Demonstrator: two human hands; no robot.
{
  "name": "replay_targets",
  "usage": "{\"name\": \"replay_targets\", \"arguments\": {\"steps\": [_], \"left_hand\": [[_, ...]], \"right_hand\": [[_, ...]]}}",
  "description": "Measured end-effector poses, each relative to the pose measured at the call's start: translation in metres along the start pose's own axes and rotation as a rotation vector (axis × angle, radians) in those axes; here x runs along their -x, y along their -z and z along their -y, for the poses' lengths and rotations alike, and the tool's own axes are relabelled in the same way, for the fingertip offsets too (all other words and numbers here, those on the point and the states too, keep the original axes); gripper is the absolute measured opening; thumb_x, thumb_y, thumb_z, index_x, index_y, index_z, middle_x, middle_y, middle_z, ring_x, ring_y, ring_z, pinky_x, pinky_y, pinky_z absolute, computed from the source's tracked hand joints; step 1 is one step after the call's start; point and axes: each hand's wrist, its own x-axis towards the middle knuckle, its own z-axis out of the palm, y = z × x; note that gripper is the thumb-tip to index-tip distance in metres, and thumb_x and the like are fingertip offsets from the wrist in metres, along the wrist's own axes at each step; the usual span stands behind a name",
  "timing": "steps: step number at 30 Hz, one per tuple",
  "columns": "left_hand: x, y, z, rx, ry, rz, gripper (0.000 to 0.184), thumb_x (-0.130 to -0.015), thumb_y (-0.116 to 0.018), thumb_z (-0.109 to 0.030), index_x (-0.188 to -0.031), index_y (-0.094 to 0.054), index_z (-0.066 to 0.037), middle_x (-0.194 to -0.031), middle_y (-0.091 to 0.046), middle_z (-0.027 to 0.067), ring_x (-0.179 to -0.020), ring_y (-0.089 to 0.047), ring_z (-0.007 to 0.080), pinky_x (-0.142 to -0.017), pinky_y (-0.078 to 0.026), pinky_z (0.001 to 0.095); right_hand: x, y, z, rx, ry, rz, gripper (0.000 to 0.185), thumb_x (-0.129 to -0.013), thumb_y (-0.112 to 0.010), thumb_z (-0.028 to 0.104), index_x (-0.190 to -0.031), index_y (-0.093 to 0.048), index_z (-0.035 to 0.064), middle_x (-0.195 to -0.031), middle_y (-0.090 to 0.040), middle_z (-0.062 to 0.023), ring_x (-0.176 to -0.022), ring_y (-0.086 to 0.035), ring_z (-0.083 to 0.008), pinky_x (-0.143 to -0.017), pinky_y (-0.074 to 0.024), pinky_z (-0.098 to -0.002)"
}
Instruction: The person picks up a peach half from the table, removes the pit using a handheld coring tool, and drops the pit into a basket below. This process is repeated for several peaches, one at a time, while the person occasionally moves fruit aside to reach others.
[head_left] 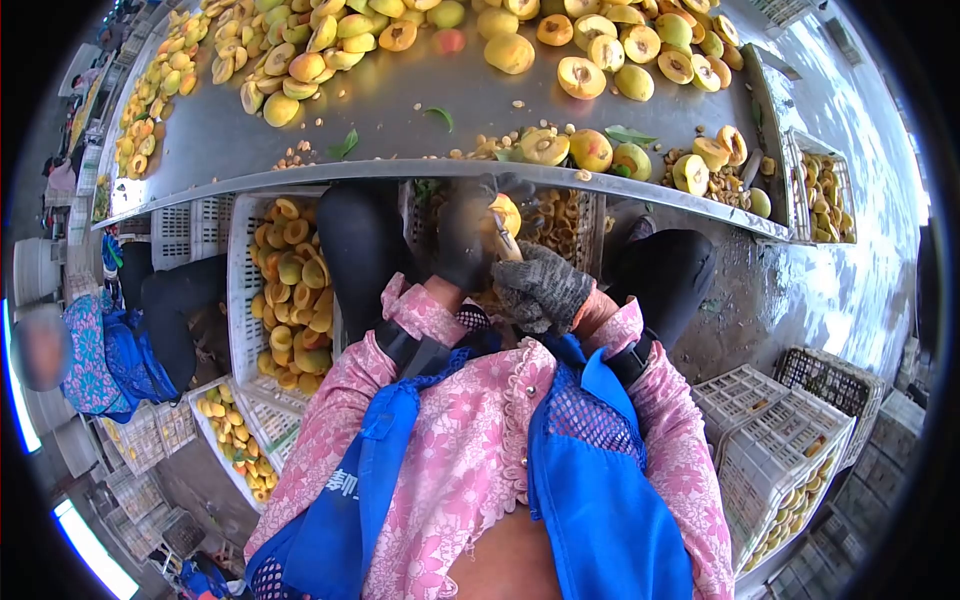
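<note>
In front of my lap, my left hand (464, 240), in a dark glove and partly blurred, is closed around a yellow peach (507, 213). My right hand (543, 288) wears a grey knitted glove and grips a small tool with a light wooden handle (507, 243), probably a pitting knife. Its tip meets the peach, and the blade itself is hard to make out. Below both hands, between my knees, stands a crate holding peach stones and scraps (565, 225). Just beyond is the metal table edge (400, 171), with a whole peach (590, 150) and cut halves near it.
Many halved peaches (340, 40) lie across the metal table. A crate of halves (295, 290) stands by my left leg. Stacked white crates (770, 430) are at right, and another crate (825, 200) sits beyond the table's right end. A co-worker (130, 340) sits at left.
</note>
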Motion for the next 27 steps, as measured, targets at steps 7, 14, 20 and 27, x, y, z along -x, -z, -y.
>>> {"name": "replay_targets", "arguments": {"steps": [7, 14, 20, 27], "left_hand": [[0.009, 0.002, 0.043, -0.209, -0.069, -0.004, 0.025, -0.082, -0.052, -0.012, -0.104, -0.054, 0.002, -0.094, -0.058, 0.0082, -0.086, -0.055, 0.0190, -0.082, -0.043, 0.0316], [0.011, 0.002, 0.048, -0.089, 0.038, -0.035, 0.026, -0.083, -0.052, -0.015, -0.103, -0.052, 0.003, -0.091, -0.057, 0.0082, -0.084, -0.055, 0.0157, -0.075, -0.045, 0.0268], [0.004, 0.002, 0.044, 1.153, 0.446, 0.122, 0.022, -0.084, -0.051, -0.018, -0.094, -0.051, 0.002, -0.079, -0.051, 0.0034, -0.070, -0.050, 0.0111, -0.060, -0.042, 0.0219], [-0.009, -0.002, -0.019, 0.119, 0.172, -0.095, 0.026, -0.085, -0.046, -0.024, -0.082, -0.055, 0.000, -0.069, -0.052, 0.0049, -0.058, -0.050, 0.0120, -0.053, -0.042, 0.0225]], "right_hand": [[-0.006, -0.014, -0.001, 0.149, -0.212, -0.243, 0.024, -0.075, -0.058, 0.017, -0.091, -0.051, 0.0013, -0.077, -0.054, -0.0102, -0.070, -0.053, -0.0202, -0.062, -0.0445, -0.0329], [-0.010, -0.009, -0.002, 0.156, 0.249, -0.097, 0.021, -0.078, -0.059, 0.020, -0.089, -0.050, 0.0047, -0.070, -0.054, -0.0093, -0.059, -0.054, -0.0220, -0.050, -0.0436, -0.0307], [-0.012, -0.023, -0.013, -0.352, 0.356, -0.150, 0.019, -0.082, -0.057, 0.019, -0.095, -0.049, 0.0082, -0.058, -0.050, -0.0018, -0.042, -0.047, -0.0112, -0.034, -0.0354, -0.0218], [-0.013, -0.015, -0.001, -0.316, 0.051, -0.110, 0.016, -0.082, -0.051, 0.016, -0.093, -0.051, 0.0046, -0.072, -0.052, -0.0090, -0.059, -0.053, -0.0216, -0.048, -0.0429, -0.0320]]}}
